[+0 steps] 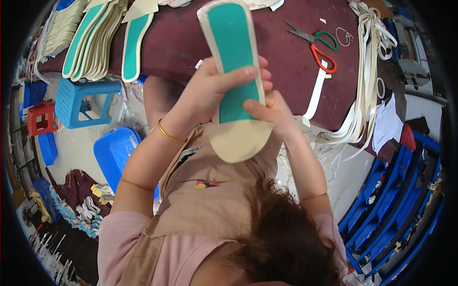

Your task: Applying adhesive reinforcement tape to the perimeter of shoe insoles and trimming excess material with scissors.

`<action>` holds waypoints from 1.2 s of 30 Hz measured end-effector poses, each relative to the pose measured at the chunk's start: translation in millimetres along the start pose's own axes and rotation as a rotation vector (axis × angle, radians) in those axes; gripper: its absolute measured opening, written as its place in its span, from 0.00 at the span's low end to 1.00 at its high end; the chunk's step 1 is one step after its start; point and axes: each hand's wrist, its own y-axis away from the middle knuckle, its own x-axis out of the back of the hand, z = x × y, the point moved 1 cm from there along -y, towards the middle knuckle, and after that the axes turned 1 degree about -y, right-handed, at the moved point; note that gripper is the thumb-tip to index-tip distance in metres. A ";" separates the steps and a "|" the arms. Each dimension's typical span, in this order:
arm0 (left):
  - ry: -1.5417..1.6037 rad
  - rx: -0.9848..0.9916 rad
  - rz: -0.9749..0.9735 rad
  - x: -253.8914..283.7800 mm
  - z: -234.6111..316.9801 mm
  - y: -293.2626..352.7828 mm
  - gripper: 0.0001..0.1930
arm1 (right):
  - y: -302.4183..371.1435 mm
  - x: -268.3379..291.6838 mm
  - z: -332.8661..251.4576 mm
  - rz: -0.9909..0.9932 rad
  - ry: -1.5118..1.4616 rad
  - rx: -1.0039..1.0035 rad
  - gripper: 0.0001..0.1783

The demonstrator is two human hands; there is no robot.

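Both hands hold up one shoe insole (234, 40), green-faced with a cream rim and a cream flap at its wide near end. My left hand (212, 86) grips it from the left side, thumb lying across the green face and fingers behind. From the right, my right hand (273, 110) closes on it lower down, its thumb pressed on the green near the flap. The fingertips behind the insole are partly hidden. A single similar insole (136, 45) lies at the table's front edge, beside an overlapping row of more insoles (93, 43).
On the dark red table (286, 52) are scissors (315, 40) with red and green handles, a white strip (317, 90) and hanging cream straps (362, 81). Below stand a blue stool (86, 97), a blue basin (114, 152) and blue racks (391, 205).
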 end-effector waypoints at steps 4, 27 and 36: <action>0.411 0.003 -0.154 11.4 -3.0 -25.6 0.33 | 7.9 -18.3 46.2 0.121 -0.667 -0.036 0.19; -1.650 -0.375 0.503 119.6 -11.0 37.8 0.13 | 63.0 55.5 71.2 1.151 0.053 0.248 0.18; -1.348 -0.321 0.401 14.3 -79.9 -23.3 0.29 | -7.5 29.5 46.8 0.846 0.722 0.248 0.12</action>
